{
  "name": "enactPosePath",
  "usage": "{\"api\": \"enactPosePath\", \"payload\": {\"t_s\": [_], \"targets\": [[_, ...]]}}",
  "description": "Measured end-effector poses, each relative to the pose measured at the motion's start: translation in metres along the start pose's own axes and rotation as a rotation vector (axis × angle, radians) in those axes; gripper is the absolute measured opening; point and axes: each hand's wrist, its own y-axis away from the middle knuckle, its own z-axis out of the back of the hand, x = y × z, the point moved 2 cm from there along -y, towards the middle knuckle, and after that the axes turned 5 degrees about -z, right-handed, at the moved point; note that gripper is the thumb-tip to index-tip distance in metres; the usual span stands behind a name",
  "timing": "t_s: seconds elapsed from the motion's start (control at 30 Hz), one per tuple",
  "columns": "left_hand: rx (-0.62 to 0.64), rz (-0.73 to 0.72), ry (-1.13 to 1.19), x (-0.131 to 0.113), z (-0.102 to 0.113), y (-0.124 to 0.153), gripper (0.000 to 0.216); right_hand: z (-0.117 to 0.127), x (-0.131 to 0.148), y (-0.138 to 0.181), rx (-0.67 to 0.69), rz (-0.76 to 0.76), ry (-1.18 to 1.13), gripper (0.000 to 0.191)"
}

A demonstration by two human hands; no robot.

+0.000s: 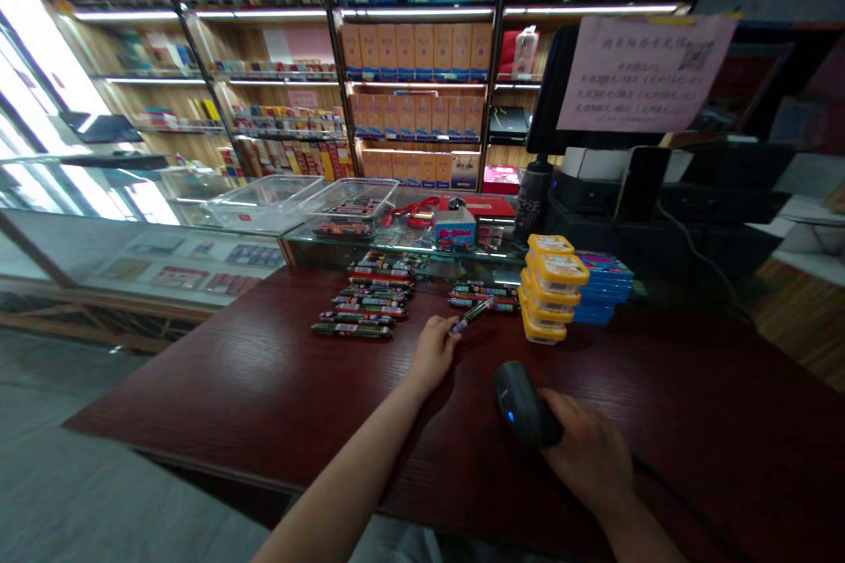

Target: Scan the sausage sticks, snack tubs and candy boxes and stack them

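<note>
My left hand [434, 350] is closed on the near end of a slim, dark pen-like stick [473, 314] with a printed surface. The stick slants up and to the right over the counter. Just beyond it lies a small group of similar sticks [485, 292]. A longer row of such sticks [370, 303] is laid out to the left of that hand. My right hand [587, 449] grips a black handheld barcode scanner [518, 403] with a lit blue light. The scanner's head is apart from the stick, nearer to me.
Yellow-lidded tubs [551, 290] are stacked on the brown counter [251, 378], with blue packs [600, 290] beside them. Behind are a glass ledge, a clear bin [353, 207] holding sticks, and a monitor [554, 88]. A cable [687, 501] trails at the right.
</note>
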Motion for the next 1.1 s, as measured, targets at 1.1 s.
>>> {"api": "enactPosePath", "payload": {"t_s": [1.1], "targets": [[-0.079,0.017,-0.047,0.011,-0.003,0.006,0.027,0.043,0.039,-0.013,0.219,-0.129,-0.646,0.032]]}}
